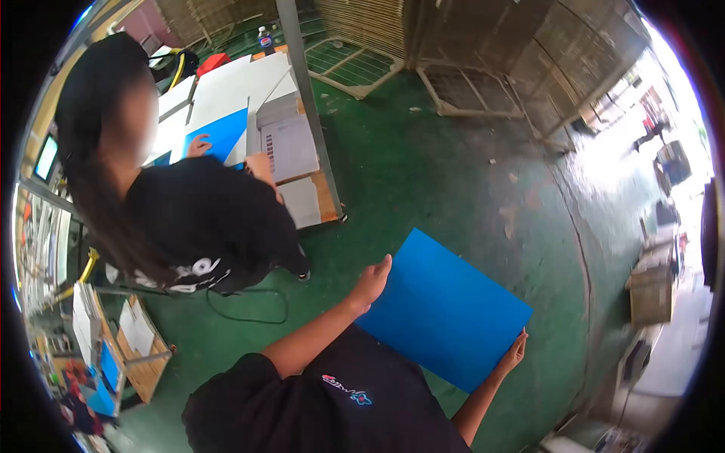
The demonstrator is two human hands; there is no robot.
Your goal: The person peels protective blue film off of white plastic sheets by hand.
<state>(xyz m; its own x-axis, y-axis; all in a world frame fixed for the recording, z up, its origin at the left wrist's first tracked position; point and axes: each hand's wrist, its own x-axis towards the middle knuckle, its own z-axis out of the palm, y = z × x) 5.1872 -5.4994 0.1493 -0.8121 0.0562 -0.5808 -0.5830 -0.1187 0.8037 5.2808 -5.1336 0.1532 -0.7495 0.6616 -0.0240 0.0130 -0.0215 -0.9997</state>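
Observation:
A flat blue rectangular sheet [445, 309] is held out in front of my body, over the green floor. My left hand [371, 284] grips its left edge, thumb on top and the fingers hidden beneath. At the opposite edge, near the right corner, my right hand [515, 350] closes on the sheet with its fingertips at the border. The sheet's upper face is plain, and its near edge overlaps my dark shirt in this view.
A person in black [204, 211] stands at my left, hands on another blue sheet [223, 136] on a worktable with white sheets [234, 94]. A metal post [310, 113] rises at its corner. Wooden-framed racks [468, 90] stand behind, boxes [651, 291] at right, a cable [253, 321] on the floor.

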